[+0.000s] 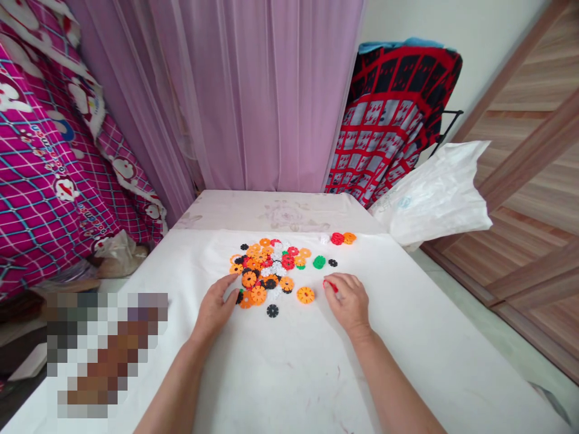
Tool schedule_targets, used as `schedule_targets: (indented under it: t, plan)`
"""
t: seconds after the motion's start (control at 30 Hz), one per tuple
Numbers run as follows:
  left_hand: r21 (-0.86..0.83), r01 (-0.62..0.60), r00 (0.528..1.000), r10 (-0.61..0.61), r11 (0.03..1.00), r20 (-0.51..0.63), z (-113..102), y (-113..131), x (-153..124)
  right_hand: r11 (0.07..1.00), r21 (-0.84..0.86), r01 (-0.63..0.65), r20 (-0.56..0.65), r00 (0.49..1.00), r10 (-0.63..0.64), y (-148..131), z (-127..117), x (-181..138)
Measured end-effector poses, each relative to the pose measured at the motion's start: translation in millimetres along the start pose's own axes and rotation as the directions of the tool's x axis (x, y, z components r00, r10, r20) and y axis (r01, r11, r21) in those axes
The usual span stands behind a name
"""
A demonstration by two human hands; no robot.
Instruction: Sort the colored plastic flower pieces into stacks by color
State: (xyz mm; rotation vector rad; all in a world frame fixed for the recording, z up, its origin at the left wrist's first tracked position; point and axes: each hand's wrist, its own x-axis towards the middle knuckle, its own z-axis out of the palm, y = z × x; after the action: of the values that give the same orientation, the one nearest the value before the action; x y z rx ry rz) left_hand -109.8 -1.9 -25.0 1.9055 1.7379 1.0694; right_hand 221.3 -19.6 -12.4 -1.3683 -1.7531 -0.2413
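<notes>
A mixed pile of notched plastic discs (259, 259) in orange, black, red, white and green lies on the white-covered table. At the pile's near left edge is my left hand (219, 304), thumb and fingers apart. Its thumb is close to a black disc (239, 297); whether they touch I cannot tell. To the right of the pile, my right hand (350, 301) pinches a red disc (331, 286), mostly hidden by the fingers. Between the hands lies an orange disc (306, 295), apart from the pile, and a lone black disc (272, 311) sits nearer to me.
Farther right on the table (407, 349) are green discs (319, 261), a black disc (333, 263), red discs (337, 239) and orange discs (349, 238). A white plastic bag (434, 196) stands beyond the right edge. Purple curtains (271, 96) hang behind. A pixelated patch covers the left side.
</notes>
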Motion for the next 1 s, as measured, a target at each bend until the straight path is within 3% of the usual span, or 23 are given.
schedule_targets:
  t: [0.13, 0.27, 0.53, 0.67, 0.73, 0.8, 0.87, 0.93, 1.0]
  plan:
    - [0.060, 0.051, 0.998, -0.048, 0.997, -0.044, -6.3, -2.9, -1.2, 0.982, 0.088, 0.170, 0.237, 0.953, -0.186, -67.4, 7.6, -3.2]
    - [0.150, 0.077, 0.996, -0.071, 0.986, -0.050, -10.3, -1.6, -3.2, 0.987, 0.024, 0.161, 0.420, 0.894, -0.156, -101.7, 26.8, -9.7]
    - [0.192, 0.029, 0.999, -0.023, 0.981, -0.032, -10.8, 5.9, -2.8, 0.991, 0.058, 0.119, 0.356, 0.925, -0.131, -100.7, 37.3, -19.7]
    - [0.163, -0.012, 1.000, 0.008, 0.987, 0.027, -14.2, 0.0, -0.1, 0.987, 0.116, 0.114, 0.192, 0.972, -0.134, -65.3, 22.8, -3.2]
    - [0.145, -0.033, 0.997, 0.023, 0.989, 0.075, -17.4, -2.7, 1.0, 0.995, 0.086, -0.050, 0.058, 0.997, 0.045, -25.1, 13.6, 9.9]
    - [0.138, -0.049, 0.992, 0.033, 0.989, 0.120, -20.7, -3.4, 1.3, 0.936, 0.033, -0.350, -0.077, 0.933, 0.351, 20.9, 7.1, 20.2]
    - [0.142, -0.073, 0.986, 0.050, 0.987, 0.160, -23.2, -2.3, 0.6, 0.831, -0.013, -0.557, -0.072, 0.829, 0.554, 60.3, 6.2, 24.6]
    - [0.157, -0.106, 0.979, 0.076, 0.982, 0.189, -24.3, -0.7, -0.5, 0.809, -0.008, -0.587, -0.010, 0.809, 0.587, 84.6, 11.7, 24.1]
    - [0.180, -0.129, 0.976, 0.093, 0.975, 0.197, -24.3, 0.3, -1.5, 0.841, 0.005, -0.542, 0.018, 0.840, 0.542, 93.9, 21.0, 22.7]
